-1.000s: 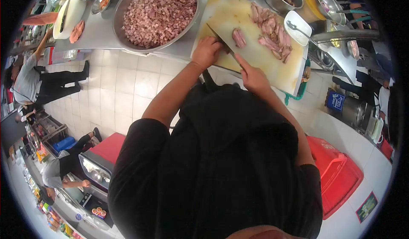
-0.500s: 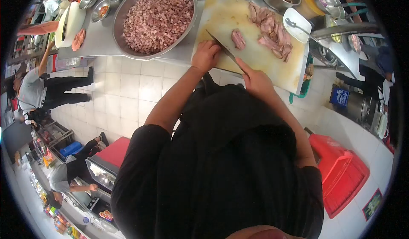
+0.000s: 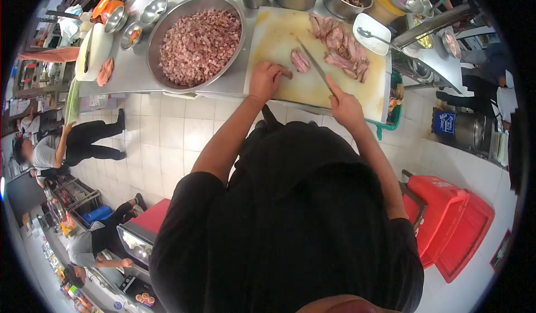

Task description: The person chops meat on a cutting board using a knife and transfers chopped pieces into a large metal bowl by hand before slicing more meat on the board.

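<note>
My right hand [image 3: 347, 111] grips the handle of a kitchen knife [image 3: 316, 63], its blade pointing away over the cutting board [image 3: 279, 28]. My left hand [image 3: 266, 81] rests at the board's near left edge, fingers curled together; what lies under them is hidden. Between that hand and the blade lies a small piece of meat [image 3: 300, 60], apart from both. Several longer strips of meat [image 3: 341, 48] are heaped on the board's right half. Left of the board, a wide metal bowl [image 3: 153, 62] holds a mound of diced meat [image 3: 198, 45].
A white dish [image 3: 365, 25] with a spoon [image 3: 375, 36] sits at the board's far right corner. Metal pots [image 3: 341, 10] line the back. Further left are small metal bowls [image 3: 154, 10] and another board [image 3: 100, 48]. A red bin [image 3: 446, 218] stands behind on the right; two co-workers are at left.
The knife has swung right, away from my left hand, and its tip now points past the small meat piece. My left hand has shifted slightly left. The view has tilted a little.
</note>
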The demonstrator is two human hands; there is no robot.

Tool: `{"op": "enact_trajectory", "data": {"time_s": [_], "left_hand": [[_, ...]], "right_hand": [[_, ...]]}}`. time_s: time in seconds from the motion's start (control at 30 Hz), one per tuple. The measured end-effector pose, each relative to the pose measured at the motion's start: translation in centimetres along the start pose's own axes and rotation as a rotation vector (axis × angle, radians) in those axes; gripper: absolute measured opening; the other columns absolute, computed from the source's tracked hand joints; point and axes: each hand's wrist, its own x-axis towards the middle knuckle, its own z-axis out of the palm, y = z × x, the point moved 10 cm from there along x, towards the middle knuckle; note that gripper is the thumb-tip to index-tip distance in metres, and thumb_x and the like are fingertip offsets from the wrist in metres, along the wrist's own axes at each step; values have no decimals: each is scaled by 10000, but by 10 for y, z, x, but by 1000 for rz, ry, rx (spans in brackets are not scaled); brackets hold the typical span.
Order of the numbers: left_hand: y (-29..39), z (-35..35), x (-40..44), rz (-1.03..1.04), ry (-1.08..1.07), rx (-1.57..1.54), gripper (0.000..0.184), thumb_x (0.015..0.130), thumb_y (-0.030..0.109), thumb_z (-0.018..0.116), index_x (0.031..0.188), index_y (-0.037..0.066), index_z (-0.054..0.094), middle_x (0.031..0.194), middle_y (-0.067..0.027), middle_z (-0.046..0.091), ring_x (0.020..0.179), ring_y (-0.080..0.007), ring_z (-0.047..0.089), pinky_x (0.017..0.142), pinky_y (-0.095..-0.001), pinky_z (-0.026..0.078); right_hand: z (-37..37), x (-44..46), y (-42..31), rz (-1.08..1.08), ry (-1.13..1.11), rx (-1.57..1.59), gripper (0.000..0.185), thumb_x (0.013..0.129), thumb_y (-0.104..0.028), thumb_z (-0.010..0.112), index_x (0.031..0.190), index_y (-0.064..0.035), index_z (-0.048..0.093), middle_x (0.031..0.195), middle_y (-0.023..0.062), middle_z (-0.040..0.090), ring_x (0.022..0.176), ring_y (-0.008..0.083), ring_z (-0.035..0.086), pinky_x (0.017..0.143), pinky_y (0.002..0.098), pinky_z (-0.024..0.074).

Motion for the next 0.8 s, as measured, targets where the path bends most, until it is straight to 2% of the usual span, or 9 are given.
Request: {"op": "enact_trajectory", "data": {"time_s": [0.1,0.13,0.23,0.33,0.47,0.53,0.67,0.73,0.8], "left_hand": [[1,2,2,-18,9,-26,141,859,20,720,961,118,730,929,-109,665,921,-350,645,845,-462,513],[3,1,5,-44,14,-24,134,849,8,711,935,110,722,922,-117,652,917,-362,641,839,-473,517],[7,-2,11,-107,15,-65,123,842,-19,684,910,81,705,911,-136,644,897,-381,638,823,-480,528],[-8,11,10,-210,39,-156,99,849,-28,667,897,56,690,904,-148,652,866,-388,639,784,-479,538],[-13,21,17,-295,51,-165,119,895,28,694,1012,40,718,929,-151,682,781,-309,681,717,-406,562],[-5,27,25,-261,7,-128,105,886,77,730,982,37,715,908,-150,680,775,-310,671,711,-414,558],[23,37,47,-135,-2,-85,127,819,116,777,848,52,672,738,-122,612,796,-375,626,734,-488,539],[41,42,52,-84,-33,-49,161,820,148,796,837,54,667,781,-125,622,829,-374,623,768,-488,537],[52,48,52,-27,-57,-28,189,820,173,811,838,55,665,838,-131,630,874,-373,621,804,-486,535]], "right_hand": [[15,-18,-4,3,-99,55,659,996,-220,589,1615,-354,408,891,273,718,854,489,696,808,591,544],[18,-25,-7,63,-146,132,662,984,-165,606,1605,-325,437,1017,292,728,951,505,692,880,566,549],[15,-38,-4,-10,-48,376,680,969,-107,636,1601,-279,453,1176,308,706,1096,497,680,975,504,541],[7,-51,2,-47,14,442,707,962,-78,667,1610,-245,441,1315,294,673,1235,448,659,1058,431,508],[7,-70,14,99,-172,507,688,969,-82,671,1604,-234,454,1348,266,679,1277,389,660,1090,405,489],[6,-80,18,102,-191,533,681,971,-72,666,1601,-233,462,1372,256,675,1286,370,661,1096,399,488],[-7,-94,24,133,-142,580,663,982,-67,649,1598,-235,468,1400,244,664,1291,361,662,1091,403,493],[-14,-100,31,195,-107,566,654,989,-68,642,1597,-237,470,1398,240,667,1293,358,663,1087,402,496],[-25,-100,29,117,-12,596,652,994,-77,640,1599,-245,467,1386,252,665,1277,390,662,1070,414,504]]}}
